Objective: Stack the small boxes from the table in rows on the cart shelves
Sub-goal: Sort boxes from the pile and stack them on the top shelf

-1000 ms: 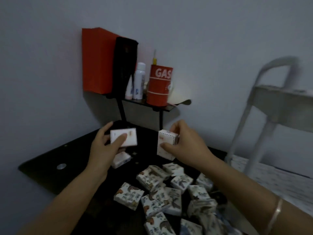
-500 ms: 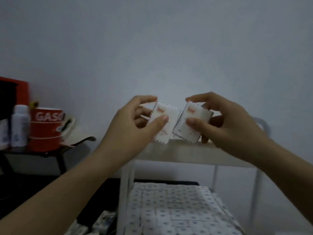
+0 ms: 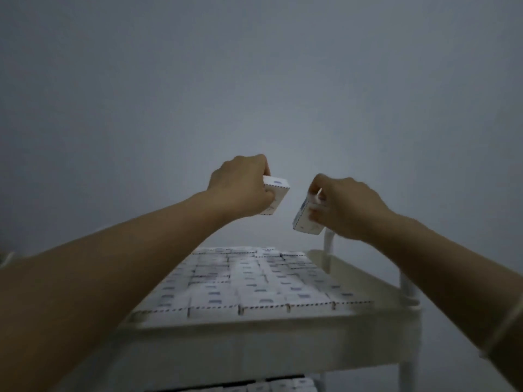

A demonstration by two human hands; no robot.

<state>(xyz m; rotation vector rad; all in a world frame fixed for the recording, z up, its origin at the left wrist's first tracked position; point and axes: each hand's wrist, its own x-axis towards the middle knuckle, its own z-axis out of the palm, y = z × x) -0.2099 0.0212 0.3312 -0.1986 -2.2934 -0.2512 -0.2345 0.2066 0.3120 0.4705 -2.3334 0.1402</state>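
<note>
A pale plastic cart (image 3: 283, 329) carries rows of small white boxes (image 3: 249, 281) on its top shelf. Above the far end, the left hand (image 3: 240, 185) grips one white cardboard box (image 3: 276, 198), long axis near upright. The right hand (image 3: 345, 205) pinches a second white box (image 3: 304, 222), tilted with its lower end pointing down-left.

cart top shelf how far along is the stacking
Done: the top shelf is nearly covered with rows of boxes, and more boxes show below it. In hand: the left hand grips the left-hand box and the right hand the right-hand box, above the far end. Left: setting these two down, perhaps on the bare strip at right; the table is out of view.
</note>
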